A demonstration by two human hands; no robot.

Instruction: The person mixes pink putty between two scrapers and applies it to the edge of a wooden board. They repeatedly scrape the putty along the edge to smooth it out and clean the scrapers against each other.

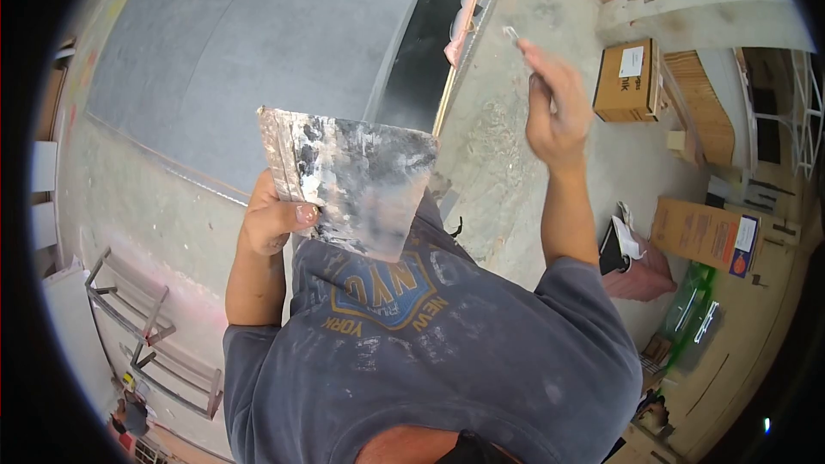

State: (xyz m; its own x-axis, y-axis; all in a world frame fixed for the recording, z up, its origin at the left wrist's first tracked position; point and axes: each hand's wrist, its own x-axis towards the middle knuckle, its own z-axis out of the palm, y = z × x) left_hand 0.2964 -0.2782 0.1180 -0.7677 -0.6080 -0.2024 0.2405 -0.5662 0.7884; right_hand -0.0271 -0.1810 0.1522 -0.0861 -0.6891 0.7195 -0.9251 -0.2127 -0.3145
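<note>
Blade (pixel 357 185) – wide, flat sheet of metal, smeared grey and white with dried and wet filler, held up in front of the chest of a dusty blue shirt (pixel 430 352). Left hand (pixel 273 219) has it at the lower left corner, grip closed, thumb pressed on the face and fingers behind. Judged thin, stiff and light; the edges look sharp and the coated face slippery, so it is best taken where the hand has it now, at a clean corner or by whatever handle sits behind, which is hidden. Right hand (pixel 554 107) is raised well apart from the blade, grip closed round a small tool (pixel 511 33) of which only a slim bright tip shows above the fingers; what kind of tool cannot be told. Grey panel (pixel 258 43) lies beyond both hands, with a dusty concrete floor (pixel 507 146) beside it. Containers – one cardboard box (pixel 627 82) with a white label, shut, contents unseen; a second labelled box (pixel 705 234) near it, also shut. Metal rack (pixel 146 326) stands at the far left.
</note>
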